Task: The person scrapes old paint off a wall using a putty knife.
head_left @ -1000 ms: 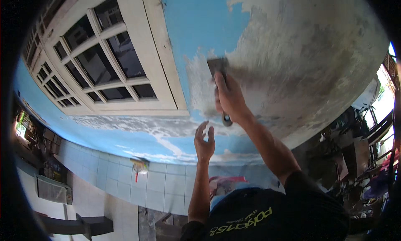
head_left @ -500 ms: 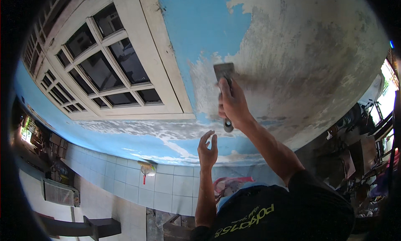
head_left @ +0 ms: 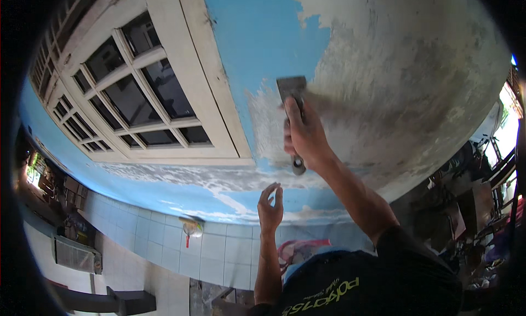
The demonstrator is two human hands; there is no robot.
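Observation:
My right hand (head_left: 306, 131) is wrapped round the handle of a scraper (head_left: 291, 86), thumb laid along it. The scraper's flat grey blade points up at the wall, at the border between blue paint (head_left: 257, 36) and bared grey plaster (head_left: 394, 80). Its handle end with a round hole sticks out below my fist. Lower and to the left, my left hand (head_left: 270, 207) is raised before the wall with fingers loosely curled and apart from the thumb. Nothing shows in it. Whether the blade touches the wall is hard to tell.
A cream wooden window frame (head_left: 227, 119) with dark panes is at the left. Pale tiles (head_left: 213, 250) line the area below, with a red-handled strainer-like object (head_left: 190, 229) near the wall's foot. Clutter (head_left: 466, 195) stands at the right; a dark bench-like piece (head_left: 129, 300) is lower left.
The scraper and my right hand have shifted slightly left, the blade a little higher. My left hand sits slightly lower in the view, which itself has moved a little.

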